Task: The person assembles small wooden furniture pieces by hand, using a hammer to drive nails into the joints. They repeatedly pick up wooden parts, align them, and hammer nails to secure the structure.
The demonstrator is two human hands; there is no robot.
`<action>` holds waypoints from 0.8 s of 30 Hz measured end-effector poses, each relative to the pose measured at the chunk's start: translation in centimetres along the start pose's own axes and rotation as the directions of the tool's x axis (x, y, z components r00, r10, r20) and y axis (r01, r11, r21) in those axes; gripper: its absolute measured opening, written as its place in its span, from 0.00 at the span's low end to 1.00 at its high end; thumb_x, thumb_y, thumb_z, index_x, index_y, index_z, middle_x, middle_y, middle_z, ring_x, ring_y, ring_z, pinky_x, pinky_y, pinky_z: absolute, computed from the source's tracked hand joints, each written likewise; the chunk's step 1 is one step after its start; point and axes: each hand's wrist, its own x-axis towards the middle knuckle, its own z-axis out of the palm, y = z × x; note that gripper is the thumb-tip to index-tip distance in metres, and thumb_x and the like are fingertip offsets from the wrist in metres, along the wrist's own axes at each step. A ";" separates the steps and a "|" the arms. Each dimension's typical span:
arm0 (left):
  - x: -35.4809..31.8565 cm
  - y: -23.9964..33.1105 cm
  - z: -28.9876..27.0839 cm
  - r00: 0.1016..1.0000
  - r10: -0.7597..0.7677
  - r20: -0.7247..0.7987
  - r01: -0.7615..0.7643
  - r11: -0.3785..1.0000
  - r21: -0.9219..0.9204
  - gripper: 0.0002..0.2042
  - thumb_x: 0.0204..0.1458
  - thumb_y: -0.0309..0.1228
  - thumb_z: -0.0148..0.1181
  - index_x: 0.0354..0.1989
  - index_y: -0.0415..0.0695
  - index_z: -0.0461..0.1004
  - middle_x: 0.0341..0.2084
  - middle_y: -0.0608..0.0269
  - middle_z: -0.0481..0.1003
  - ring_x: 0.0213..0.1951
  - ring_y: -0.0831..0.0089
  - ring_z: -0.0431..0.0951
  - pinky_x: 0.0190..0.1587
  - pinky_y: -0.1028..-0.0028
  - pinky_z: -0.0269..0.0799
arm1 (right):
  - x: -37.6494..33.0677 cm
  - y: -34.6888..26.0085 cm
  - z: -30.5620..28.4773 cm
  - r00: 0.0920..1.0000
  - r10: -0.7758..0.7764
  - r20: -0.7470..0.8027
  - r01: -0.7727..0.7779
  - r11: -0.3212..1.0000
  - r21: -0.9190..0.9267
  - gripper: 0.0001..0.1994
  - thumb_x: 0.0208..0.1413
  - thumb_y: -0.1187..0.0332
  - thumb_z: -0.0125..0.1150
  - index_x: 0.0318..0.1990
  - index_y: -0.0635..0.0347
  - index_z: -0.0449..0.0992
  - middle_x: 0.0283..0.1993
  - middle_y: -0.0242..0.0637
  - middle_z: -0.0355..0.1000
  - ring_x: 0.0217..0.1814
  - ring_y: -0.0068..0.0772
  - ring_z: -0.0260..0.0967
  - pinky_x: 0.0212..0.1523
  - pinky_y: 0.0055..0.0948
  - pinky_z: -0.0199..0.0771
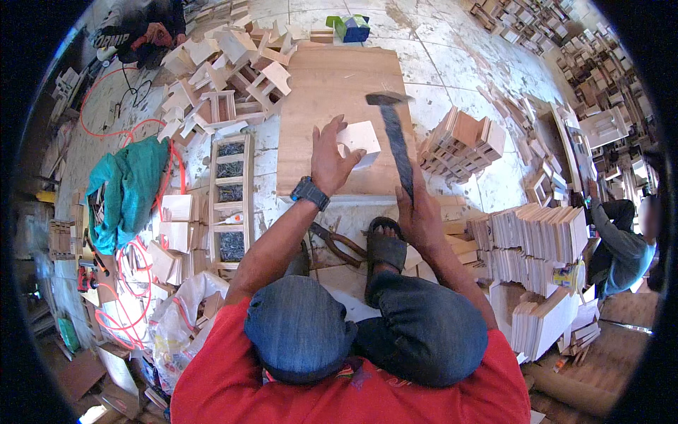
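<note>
My left hand (333,161), with a dark watch at its wrist, is at the left side of a small pale wooden box (363,140). Its thumb lies across the box's near edge and the fingers bend along the far left side, holding it. The box rests on a flat wooden board (311,92) in front of me. My right hand (422,215) grips a hammer (394,138) low on its dark handle. The hammer's head is raised above the board, to the right of the box and apart from it, slightly blurred.
Beside my sandalled foot lie pincers (339,244). A compartmented wooden tray (231,201) with nails stands left. Wooden pieces (226,78) are heaped far left, with stacks (462,141) to the right. An orange hose (171,166) runs along the left. Two other people sit at the far left and right.
</note>
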 end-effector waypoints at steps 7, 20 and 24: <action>0.4 -0.6 0.1 1.000 0.022 0.014 -0.023 0.997 0.069 0.41 0.40 0.34 0.70 0.62 0.36 0.55 0.58 0.47 0.64 0.61 0.55 0.62 0.68 0.52 0.37 | 0.8 0.8 0.4 0.962 0.178 0.210 -0.149 0.978 -0.146 0.27 0.61 0.65 0.48 0.67 0.50 0.50 0.32 0.65 0.70 0.35 0.69 0.69 0.37 0.56 0.66; 8.6 -1.7 -6.0 0.899 -0.116 0.423 -0.012 0.958 0.288 0.22 0.36 0.42 0.72 0.38 0.40 0.79 0.34 0.51 0.79 0.39 0.56 0.79 0.46 0.64 0.73 | -2.2 6.4 2.9 0.889 0.457 -0.019 -0.457 0.889 0.008 0.24 0.62 0.64 0.46 0.65 0.55 0.56 0.29 0.55 0.72 0.31 0.53 0.72 0.33 0.46 0.69; 14.7 -2.5 -10.6 1.000 -0.007 -0.024 0.019 0.857 0.515 0.19 0.40 0.36 0.68 0.41 0.41 0.76 0.40 0.51 0.77 0.44 0.54 0.76 0.49 0.62 0.71 | -3.9 6.9 3.4 0.877 0.479 0.046 -0.481 0.875 0.058 0.24 0.62 0.63 0.47 0.65 0.53 0.57 0.25 0.49 0.70 0.28 0.46 0.72 0.30 0.44 0.69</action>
